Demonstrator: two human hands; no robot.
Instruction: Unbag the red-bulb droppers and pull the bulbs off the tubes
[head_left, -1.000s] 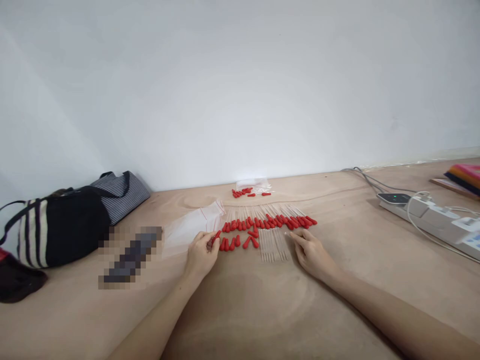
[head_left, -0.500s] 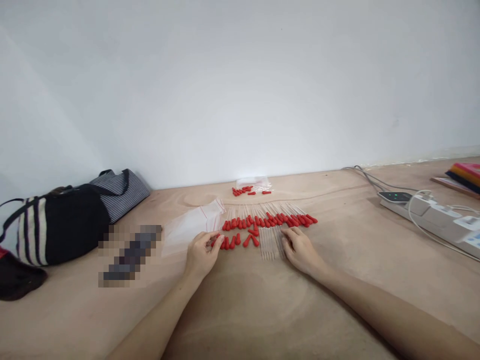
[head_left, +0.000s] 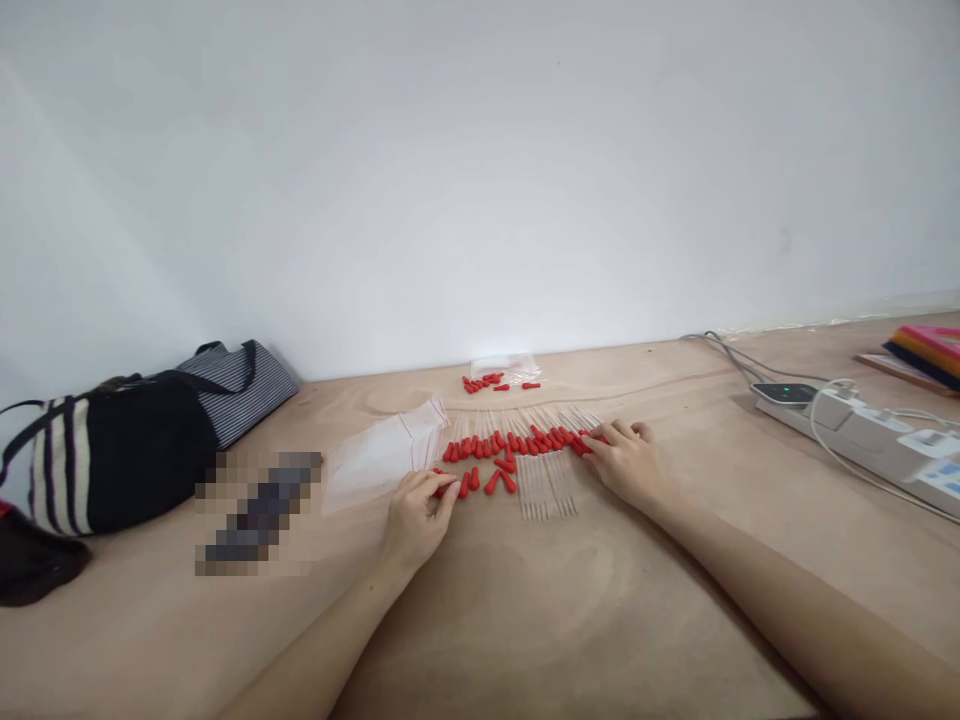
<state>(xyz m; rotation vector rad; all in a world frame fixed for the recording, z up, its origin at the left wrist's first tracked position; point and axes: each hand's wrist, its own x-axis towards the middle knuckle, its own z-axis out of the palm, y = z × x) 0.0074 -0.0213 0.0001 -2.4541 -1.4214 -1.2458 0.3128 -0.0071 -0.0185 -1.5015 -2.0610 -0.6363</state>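
Note:
A row of clear droppers with red rubber bulbs [head_left: 517,442] lies across the wooden table [head_left: 525,600]. Loose red bulbs [head_left: 491,482] sit just in front of the row, beside a bundle of bare clear tubes [head_left: 546,487]. My left hand [head_left: 420,512] pinches a red bulb at the left end of the loose ones, next to clear zip bags [head_left: 379,455]. My right hand [head_left: 626,460] rests on the right end of the dropper row, fingers curled over the red bulbs there.
A small bag with more red bulbs [head_left: 501,380] lies near the wall. Striped cloth bags [head_left: 142,440] stand at the left. A white power strip [head_left: 862,435] with cables and a phone sits at the right, coloured sheets [head_left: 926,350] beyond it.
My right hand moved from the bare tubes up and right onto the end of the dropper row. My left hand stayed put, still pinching a red bulb.

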